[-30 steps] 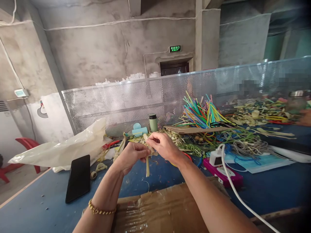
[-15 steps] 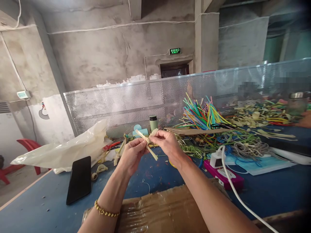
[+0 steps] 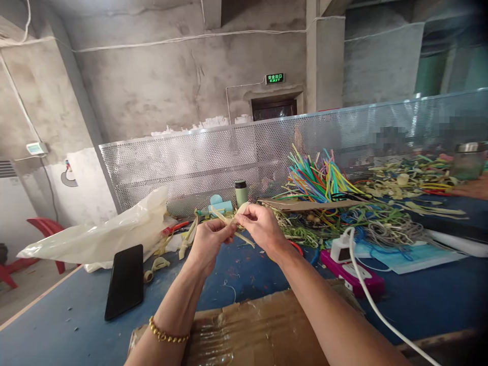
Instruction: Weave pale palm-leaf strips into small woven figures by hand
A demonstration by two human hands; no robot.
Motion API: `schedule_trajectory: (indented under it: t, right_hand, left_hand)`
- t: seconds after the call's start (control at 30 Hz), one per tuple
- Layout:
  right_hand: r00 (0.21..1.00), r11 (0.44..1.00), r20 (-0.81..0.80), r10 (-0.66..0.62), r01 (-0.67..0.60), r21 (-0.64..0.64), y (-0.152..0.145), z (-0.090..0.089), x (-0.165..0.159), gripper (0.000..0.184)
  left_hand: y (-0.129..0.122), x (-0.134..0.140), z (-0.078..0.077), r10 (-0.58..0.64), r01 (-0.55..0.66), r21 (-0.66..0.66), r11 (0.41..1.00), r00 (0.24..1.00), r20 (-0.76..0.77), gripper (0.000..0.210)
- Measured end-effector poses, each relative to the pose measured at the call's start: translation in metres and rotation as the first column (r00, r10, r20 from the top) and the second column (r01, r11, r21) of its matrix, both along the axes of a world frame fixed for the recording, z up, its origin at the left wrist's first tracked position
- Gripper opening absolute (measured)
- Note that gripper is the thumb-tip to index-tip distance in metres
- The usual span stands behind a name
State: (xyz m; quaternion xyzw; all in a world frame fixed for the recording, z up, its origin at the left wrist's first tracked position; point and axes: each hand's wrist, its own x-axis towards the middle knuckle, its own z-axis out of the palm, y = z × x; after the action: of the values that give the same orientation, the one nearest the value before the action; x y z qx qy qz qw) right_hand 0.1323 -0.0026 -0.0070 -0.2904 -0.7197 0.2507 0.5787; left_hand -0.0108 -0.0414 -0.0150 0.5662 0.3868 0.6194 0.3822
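Pale, flat strips of cream-coloured material (image 3: 220, 215) cross each other between my hands, held above the blue table. My left hand (image 3: 209, 243) is closed in a pinch on them, thumb against the fingers. Close beside it, my right hand (image 3: 263, 227) also pinches the strips, with a rounded pale end showing above its fingers. One strip end juts up to the left; another points down to the right below the hands. The fingertips hide where the strips meet. A gold bead bracelet (image 3: 163, 336) circles my left wrist.
A black phone (image 3: 124, 282) and a clear plastic bag (image 3: 102, 239) lie left. A green bottle (image 3: 241, 193) stands behind. Coloured cords (image 3: 322, 175) are heaped right, near a magenta power strip (image 3: 356, 277). Flattened cardboard (image 3: 259, 330) lies in front. Another person's hand (image 3: 475, 188) shows far right.
My left hand has turned slightly, its fingers curling further over the crossing. The lower strip end has swung a little up and right. Both hands keep their pinch.
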Motion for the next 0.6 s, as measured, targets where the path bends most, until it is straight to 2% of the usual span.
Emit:
schedule_trajectory:
  t: [0.23, 0.27, 0.33, 0.4, 0.5, 0.6]
  right_hand:
    - [0.997, 0.997, 0.038, -0.062, 0.060, 0.048, 0.0045, -0.0023, 0.0000, 0.011]
    - [0.995, 0.992, 0.017, -0.103, 0.102, 0.073, 0.0057, -0.0024, 0.0006, 0.011]
    - [0.978, 0.965, -0.022, -0.206, 0.207, 0.159, 0.0069, -0.0016, 0.0028, 0.023]
    - [0.966, 0.935, 0.023, -0.256, 0.241, 0.262, 0.0062, 0.0002, 0.0052, 0.029]
    - [0.960, 0.957, 0.234, -0.155, 0.086, 0.279, 0.0036, 0.0020, 0.0071, 0.008]
    - [0.962, 0.983, 0.268, -0.041, -0.008, 0.181, 0.0033, 0.0014, 0.0077, 0.010]
  left_hand:
    - [-0.0008, 0.0000, 0.0005, 0.032, -0.032, -0.015, 0.999, 0.999, -0.003, 0.029]
    - [-0.0006, -0.0003, 0.0001, 0.032, -0.032, -0.017, 0.999, 0.999, -0.009, 0.029]
    - [0.0001, -0.0004, -0.0011, 0.023, -0.023, -0.011, 1.000, 0.999, -0.039, 0.027]
    - [0.0012, 0.0002, -0.0028, 0.022, -0.022, 0.006, 1.000, 0.996, -0.091, 0.025]
    - [0.0019, 0.0014, -0.0049, 0.032, -0.029, 0.021, 0.999, 0.984, -0.175, 0.021]
    - [-0.0003, 0.0015, -0.0039, -0.023, 0.022, -0.007, 1.000, 0.977, -0.214, 0.020]
